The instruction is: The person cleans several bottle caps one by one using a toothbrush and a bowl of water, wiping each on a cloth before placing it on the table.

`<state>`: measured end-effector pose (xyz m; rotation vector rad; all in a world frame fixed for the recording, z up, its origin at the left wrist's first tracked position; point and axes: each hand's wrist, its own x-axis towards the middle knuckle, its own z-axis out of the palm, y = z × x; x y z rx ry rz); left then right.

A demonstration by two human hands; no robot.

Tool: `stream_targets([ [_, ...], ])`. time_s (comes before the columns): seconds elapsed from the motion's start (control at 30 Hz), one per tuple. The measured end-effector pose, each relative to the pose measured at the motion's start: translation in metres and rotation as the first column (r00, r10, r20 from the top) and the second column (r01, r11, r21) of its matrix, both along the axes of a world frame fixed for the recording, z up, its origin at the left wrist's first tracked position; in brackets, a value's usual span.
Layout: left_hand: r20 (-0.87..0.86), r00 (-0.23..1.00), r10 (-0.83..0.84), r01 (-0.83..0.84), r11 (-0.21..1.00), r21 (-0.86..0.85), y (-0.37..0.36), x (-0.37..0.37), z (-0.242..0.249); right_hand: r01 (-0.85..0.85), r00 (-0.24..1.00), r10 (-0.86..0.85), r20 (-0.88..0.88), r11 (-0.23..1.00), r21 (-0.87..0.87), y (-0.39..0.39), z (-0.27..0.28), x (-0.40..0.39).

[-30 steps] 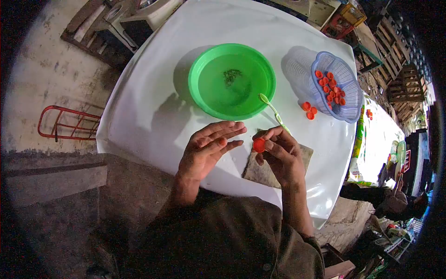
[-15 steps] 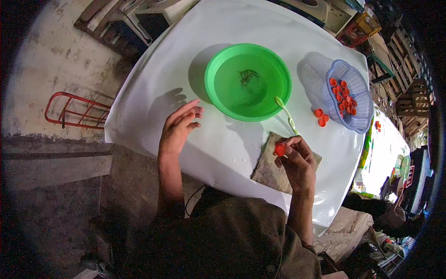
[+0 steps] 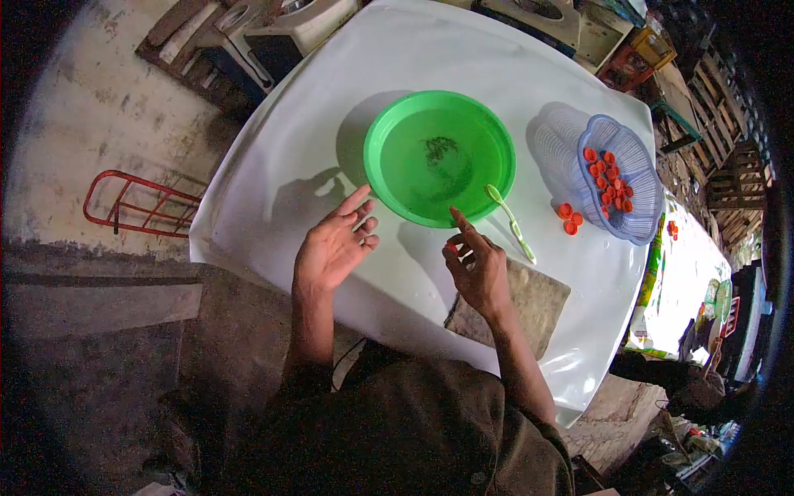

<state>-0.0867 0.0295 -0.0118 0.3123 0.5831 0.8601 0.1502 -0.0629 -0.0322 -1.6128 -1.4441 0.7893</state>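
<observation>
My right hand point(image 3: 481, 273) pinches a red bottle cap point(image 3: 452, 248), mostly hidden by the fingers, just in front of a green basin point(image 3: 376, 194). Its index finger points up toward the rim. My left hand point(image 3: 331, 246) is empty, fingers apart and palm turned inward, left of the right hand and near the basin's lower left side. Water with dark specks at the middle fills the basin. A pale green and white toothbrush point(image 3: 511, 225) leans with its head by the basin's right rim. Below it a worn grey-brown cloth point(image 3: 529, 304) lies flat, partly behind my right forearm.
A blue-grey plastic basket point(image 3: 641, 161) at the right holds several red caps point(image 3: 610, 178). Three more red caps point(image 3: 569, 219) lie beside it on the white-covered table point(image 3: 331, 107). A red metal rack point(image 3: 141, 205) stands off the table's left edge.
My right hand has moved left with the cap, from over the cloth to in front of the basin. My left hand has shifted slightly right and stays open.
</observation>
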Motion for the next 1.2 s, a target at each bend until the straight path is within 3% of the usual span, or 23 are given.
stream_targets([
  [0.13, 0.101, 0.995, 0.001, -0.006, 0.999, 0.046, -0.012, -0.008, 0.019, -0.026, 0.998, 0.023, -0.059, 0.999, -0.047, -0.001, 0.008, 0.002],
  [0.3, 0.048, 0.999, -0.019, 0.013, 0.991, 0.13, -0.023, 0.002, 0.018, 0.0, 0.883, -0.062, -0.464, 0.991, -0.132, -0.008, 0.048, 0.0],
  [0.33, -0.064, 0.998, 0.001, 0.011, 0.984, 0.179, -0.025, 0.006, 0.02, 0.0, 0.839, -0.074, -0.539, 0.991, -0.136, -0.01, 0.053, 0.0],
  [0.43, -0.298, 0.938, 0.178, -0.152, 0.982, 0.109, -0.013, 0.006, 0.006, -0.022, 0.811, -0.079, -0.58, 0.986, -0.165, -0.015, 0.054, 0.008],
  [0.57, -0.301, 0.951, 0.065, -0.076, 0.997, -0.026, 0.004, 0.006, -0.029, -0.002, 0.921, -0.056, -0.386, 0.989, -0.149, -0.013, 0.043, 0.007],
  [0.63, -0.248, 0.968, 0.028, -0.024, 1.0, 0.017, -0.001, 0.013, -0.011, -0.007, 0.98, -0.02, -0.198, 0.991, -0.134, -0.01, 0.032, 0.002],
  [0.77, -0.178, 0.983, 0.046, -0.028, 0.994, 0.104, -0.015, 0.006, 0.023, -0.031, 0.998, 0.027, -0.055, 0.995, -0.091, -0.009, 0.017, -0.003],
  [0.93, -0.154, 0.982, 0.111, -0.1, 0.992, 0.082, -0.015, -0.003, 0.025, -0.03, 0.994, 0.016, -0.112, 0.992, -0.123, -0.01, 0.022, -0.002],
  [1.03, -0.19, 0.976, 0.105, -0.101, 0.994, 0.033, -0.004, -0.004, -0.001, -0.02, 0.991, 0.0, -0.131, 0.988, -0.15, -0.012, 0.026, -0.001],
  [1.1, -0.321, 0.915, 0.243, -0.215, 0.969, 0.121, -0.006, 0.001, -0.009, -0.008, 0.992, -0.002, -0.124, 0.997, -0.078, -0.013, 0.026, 0.0],
  [1.13, -0.381, 0.871, 0.31, -0.264, 0.95, 0.169, -0.01, 0.006, -0.009, -0.014, 0.967, -0.015, -0.253, 0.994, -0.111, -0.014, 0.031, 0.001],
  [1.2, -0.529, 0.739, 0.417, -0.146, 0.866, 0.478, -0.03, 0.022, 0.0, -0.037, 0.865, -0.059, -0.498, 0.983, -0.18, -0.017, 0.045, 0.003],
])
